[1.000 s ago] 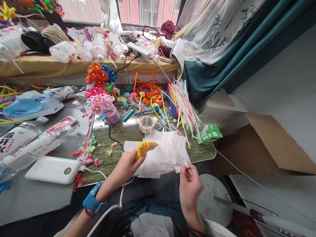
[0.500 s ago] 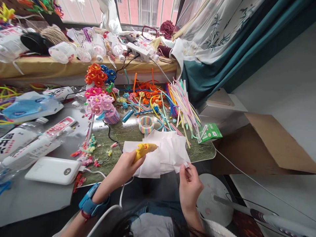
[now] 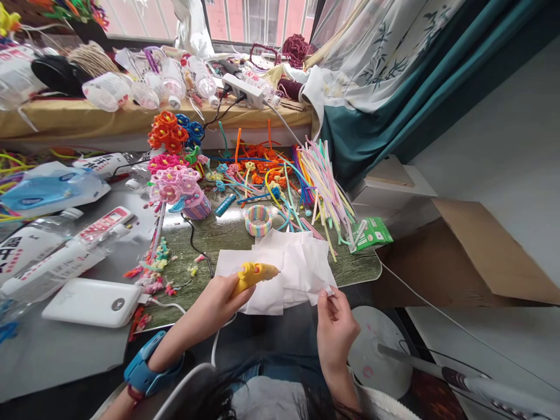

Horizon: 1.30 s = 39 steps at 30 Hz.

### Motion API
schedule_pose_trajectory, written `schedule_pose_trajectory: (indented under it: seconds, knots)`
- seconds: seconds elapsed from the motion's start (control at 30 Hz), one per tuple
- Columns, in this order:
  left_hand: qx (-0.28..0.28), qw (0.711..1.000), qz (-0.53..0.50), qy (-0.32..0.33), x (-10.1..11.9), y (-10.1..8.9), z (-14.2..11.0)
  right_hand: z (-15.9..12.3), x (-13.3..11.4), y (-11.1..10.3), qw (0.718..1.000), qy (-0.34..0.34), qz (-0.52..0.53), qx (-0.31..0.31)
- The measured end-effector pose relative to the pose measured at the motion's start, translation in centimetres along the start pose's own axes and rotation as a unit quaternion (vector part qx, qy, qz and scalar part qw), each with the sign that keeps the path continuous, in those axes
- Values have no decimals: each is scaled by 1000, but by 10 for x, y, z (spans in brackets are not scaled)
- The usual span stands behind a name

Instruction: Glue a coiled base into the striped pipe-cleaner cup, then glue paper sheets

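Note:
My left hand (image 3: 223,297) is closed around the handle of a yellow glue gun (image 3: 254,276). Its nozzle points right, above the white paper sheets (image 3: 269,294) layered at the table's front edge. With thumb and fingers my right hand (image 3: 336,321) pinches the right corner of the sheets, where a small flap is bent up. Just behind the paper stands a ring-shaped, pastel-striped piece (image 3: 258,220). A black cord runs across the table toward the glue gun.
Pink flowers (image 3: 172,184) in a striped pot stand behind left. Many pipe cleaners (image 3: 326,181) lie at the back right, near a green box (image 3: 371,234). A white power bank (image 3: 91,302) and plastic bottles (image 3: 56,268) are on the left. A cardboard box (image 3: 490,251) sits right.
My left hand has shifted slightly left and down, tilting the glue gun so its nozzle sits a little lower. My right hand stays at the paper's corner.

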State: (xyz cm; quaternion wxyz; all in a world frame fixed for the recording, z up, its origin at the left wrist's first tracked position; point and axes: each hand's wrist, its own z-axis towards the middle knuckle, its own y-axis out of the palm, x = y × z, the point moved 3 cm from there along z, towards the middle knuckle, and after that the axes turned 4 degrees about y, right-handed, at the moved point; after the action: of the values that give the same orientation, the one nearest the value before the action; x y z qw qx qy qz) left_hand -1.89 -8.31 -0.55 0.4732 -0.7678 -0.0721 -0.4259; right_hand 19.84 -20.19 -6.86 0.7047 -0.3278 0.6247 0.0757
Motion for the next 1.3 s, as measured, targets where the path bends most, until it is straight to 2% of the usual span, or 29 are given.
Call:
schedule_pose_trajectory:
  seconds: [0.73, 1.3]
  knots:
    - [-108, 994, 16, 27, 8, -3, -14, 0, 0, 0, 1000, -12, -11, -4]
    - [-100, 993, 41, 45, 10, -3, -21, -1, 1, -1, 1000, -16, -10, -6]
